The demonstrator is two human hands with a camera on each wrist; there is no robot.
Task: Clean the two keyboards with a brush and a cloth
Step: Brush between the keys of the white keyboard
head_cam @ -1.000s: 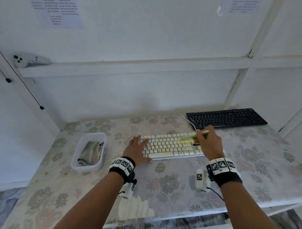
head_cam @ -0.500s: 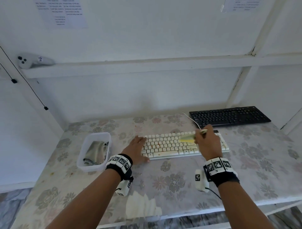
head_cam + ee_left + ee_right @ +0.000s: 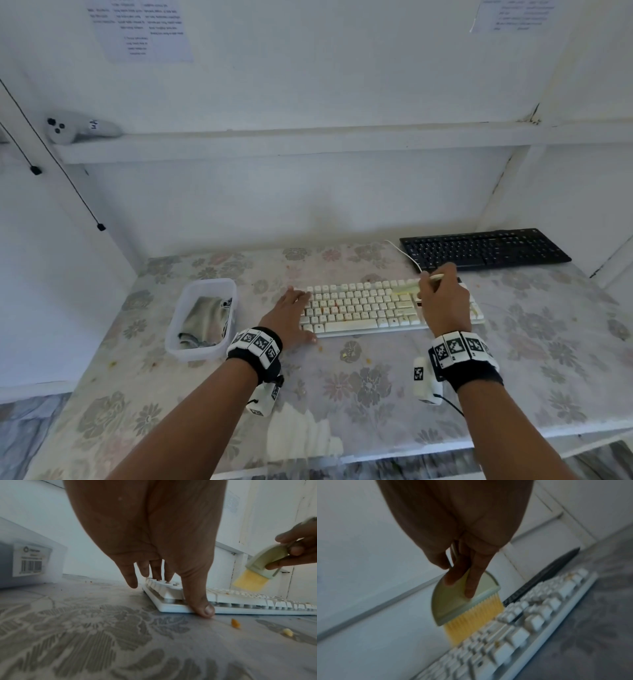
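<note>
A white keyboard (image 3: 363,306) (image 3: 248,601) (image 3: 513,635) lies in the middle of the table, with crumbs among its keys. My left hand (image 3: 291,313) (image 3: 154,561) rests flat on its left end, fingers straight on the keys and thumb against the front edge. My right hand (image 3: 443,301) (image 3: 458,561) grips a pale green brush (image 3: 406,289) (image 3: 264,561) (image 3: 462,601) with yellow bristles, held at the keyboard's upper right rows. A black keyboard (image 3: 483,248) (image 3: 544,578) lies at the back right. A grey cloth (image 3: 205,320) sits in a clear plastic tub (image 3: 191,349).
The table carries a floral cover (image 3: 359,387) with loose crumbs (image 3: 235,623) in front of the white keyboard. A white cable (image 3: 402,253) runs from the keyboard toward the back. A ledge holds a white controller (image 3: 75,128) at upper left. White walls close in on three sides.
My right hand has carried the brush from the middle rows up toward the keyboard's back right edge. The left hand stays on the keyboard's left end.
</note>
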